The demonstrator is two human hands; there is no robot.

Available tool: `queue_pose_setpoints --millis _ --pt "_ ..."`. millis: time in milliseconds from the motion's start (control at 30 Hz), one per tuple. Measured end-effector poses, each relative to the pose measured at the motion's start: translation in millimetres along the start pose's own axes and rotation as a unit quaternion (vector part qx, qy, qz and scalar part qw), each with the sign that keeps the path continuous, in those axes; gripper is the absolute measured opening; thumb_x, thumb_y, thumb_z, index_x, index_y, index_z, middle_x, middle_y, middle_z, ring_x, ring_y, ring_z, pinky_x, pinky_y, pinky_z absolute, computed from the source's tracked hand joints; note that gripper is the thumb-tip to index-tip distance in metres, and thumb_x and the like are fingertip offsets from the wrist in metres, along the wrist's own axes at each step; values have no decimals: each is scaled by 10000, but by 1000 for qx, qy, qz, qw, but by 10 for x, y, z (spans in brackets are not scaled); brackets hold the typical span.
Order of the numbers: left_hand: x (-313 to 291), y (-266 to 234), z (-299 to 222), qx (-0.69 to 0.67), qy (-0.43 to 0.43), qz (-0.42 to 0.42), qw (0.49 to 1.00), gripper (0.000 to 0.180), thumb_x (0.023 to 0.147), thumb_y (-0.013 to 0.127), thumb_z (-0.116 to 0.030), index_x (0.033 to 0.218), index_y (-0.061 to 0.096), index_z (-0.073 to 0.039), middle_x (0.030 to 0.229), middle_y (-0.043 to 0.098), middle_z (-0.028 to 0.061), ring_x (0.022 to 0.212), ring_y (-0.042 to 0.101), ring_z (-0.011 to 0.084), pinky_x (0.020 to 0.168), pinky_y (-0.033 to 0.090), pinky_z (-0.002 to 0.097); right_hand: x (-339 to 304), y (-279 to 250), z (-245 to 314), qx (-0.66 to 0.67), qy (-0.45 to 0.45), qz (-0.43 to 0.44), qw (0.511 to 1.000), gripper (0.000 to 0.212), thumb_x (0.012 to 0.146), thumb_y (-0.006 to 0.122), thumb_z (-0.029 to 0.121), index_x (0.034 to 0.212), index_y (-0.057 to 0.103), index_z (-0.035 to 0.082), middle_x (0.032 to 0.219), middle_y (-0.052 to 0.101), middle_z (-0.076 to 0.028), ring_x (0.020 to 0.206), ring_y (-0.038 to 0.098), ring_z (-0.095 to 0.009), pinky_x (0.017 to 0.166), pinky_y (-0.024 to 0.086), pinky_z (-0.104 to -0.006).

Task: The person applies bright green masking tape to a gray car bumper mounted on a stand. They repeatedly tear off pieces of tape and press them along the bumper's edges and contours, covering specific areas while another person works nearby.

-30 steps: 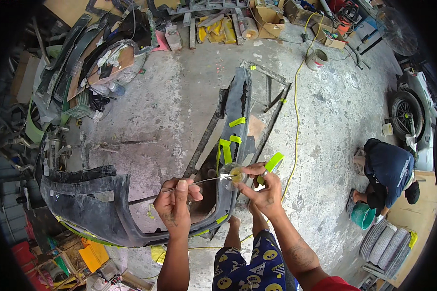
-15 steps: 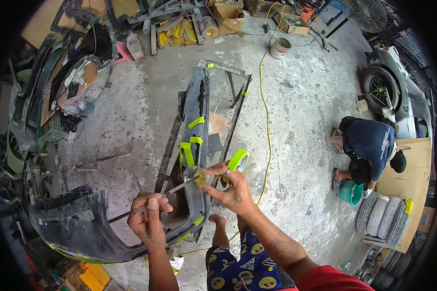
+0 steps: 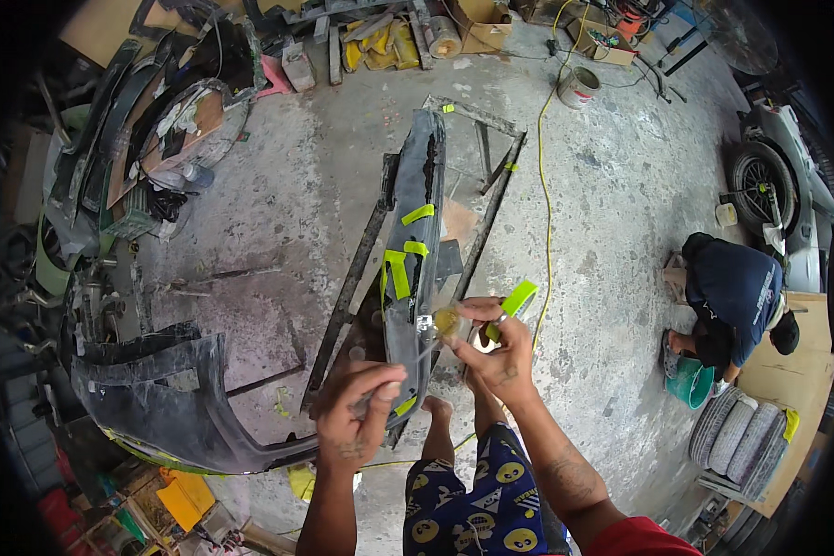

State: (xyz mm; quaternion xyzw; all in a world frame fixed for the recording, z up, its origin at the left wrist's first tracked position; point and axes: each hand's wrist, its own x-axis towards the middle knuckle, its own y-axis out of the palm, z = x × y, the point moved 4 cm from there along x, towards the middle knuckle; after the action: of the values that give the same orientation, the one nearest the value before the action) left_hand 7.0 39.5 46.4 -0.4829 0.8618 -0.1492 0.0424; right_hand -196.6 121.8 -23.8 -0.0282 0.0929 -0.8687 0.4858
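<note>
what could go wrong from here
The right hand grips a small yellowish item and also a lime tape roll; one could slip and perhaps mark the curved dark panel nearby. The yellow cord runs close to the person's legs, so it might snag a step.

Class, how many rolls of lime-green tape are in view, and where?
1: the lime-green, ring-shaped tape roll is at the person's bare right hand. Other rolls may be hidden.
</note>
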Motion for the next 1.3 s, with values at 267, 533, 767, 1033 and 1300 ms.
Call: queue_pose_setpoints --millis 267,533,767,1033,1300 --pt "-279 436 105 41 18 33 998 168 925 684 -13 1089 724 -7 1028 725 128 900 709 268 785 559 342 -272 -244 -256 -56 29 -24 998 378 762 830 41 1116 699 53 1158 720 -85 840 604 -105 663 465 -243" --pt "-589 700 276 -45 -76 27 996 162 953 659 -58 1084 725 11 1002 736 134 889 707 254 794 546 324 -598 -525 -469 -90 49 -15 995 361 758 835 41 1099 717 56 1172 717 -68 766 558 -88 635 449 -238" --pt "-911 856 363 -24 -51 61 997 180 953 657 -56 1102 731 12 1034 743 130 921 712 264 831 543 330 -929 -682 -549 -122 73 8 990 377 759 845 88 1095 676 61 1145 731 -102 943 698 -219 721 518 -312" --pt "-1222 840 496 -45 -50 37 997 191 957 648 -62 1107 728 25 1057 744 143 956 712 277 861 544 346 -1131 -690 -718 -136 97 19 986 388 762 849 70 1099 658 48 1151 727 -125 985 695 -255 823 527 -341" --pt "-1426 1202 805 -72 -88 35 993 177 948 651 -15 1103 732 11 1027 740 142 919 714 280 813 542 348 -1183 -739 -1022 -164 76 47 982 370 773 852 82 1094 671 50 1122 736 -100 892 680 -215 773 528 -316"
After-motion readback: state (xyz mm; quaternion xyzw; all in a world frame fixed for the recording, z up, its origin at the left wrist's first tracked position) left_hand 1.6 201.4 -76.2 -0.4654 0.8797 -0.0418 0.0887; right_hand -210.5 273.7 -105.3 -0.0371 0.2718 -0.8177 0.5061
